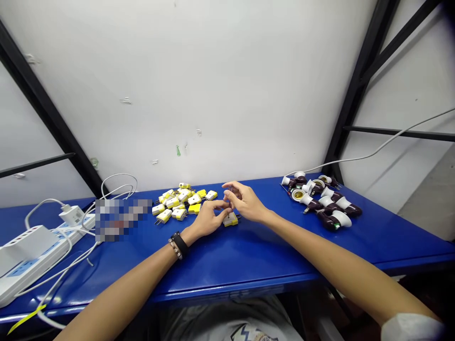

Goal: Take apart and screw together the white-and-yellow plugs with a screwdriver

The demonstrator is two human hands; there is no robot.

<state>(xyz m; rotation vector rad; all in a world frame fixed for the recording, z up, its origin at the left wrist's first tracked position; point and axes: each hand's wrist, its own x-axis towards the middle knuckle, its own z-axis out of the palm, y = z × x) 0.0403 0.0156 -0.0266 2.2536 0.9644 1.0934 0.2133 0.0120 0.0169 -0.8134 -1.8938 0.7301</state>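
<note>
My left hand and my right hand meet above the blue table, their fingertips close together. A small dark item may lie between the fingertips, but it is too small to name. Just below them, a yellow-and-white two-pin plug lies on the table, touching my left hand's fingers or very near them. To the left, several similar plugs form a loose pile. A dark band and a beaded bracelet circle my left wrist.
Several brown-and-white lamp holders lie at the right of the blue table. A white power strip with a plugged-in charger and white cables sits at the left. A pixelated patch hides part of the table. A white wall stands behind.
</note>
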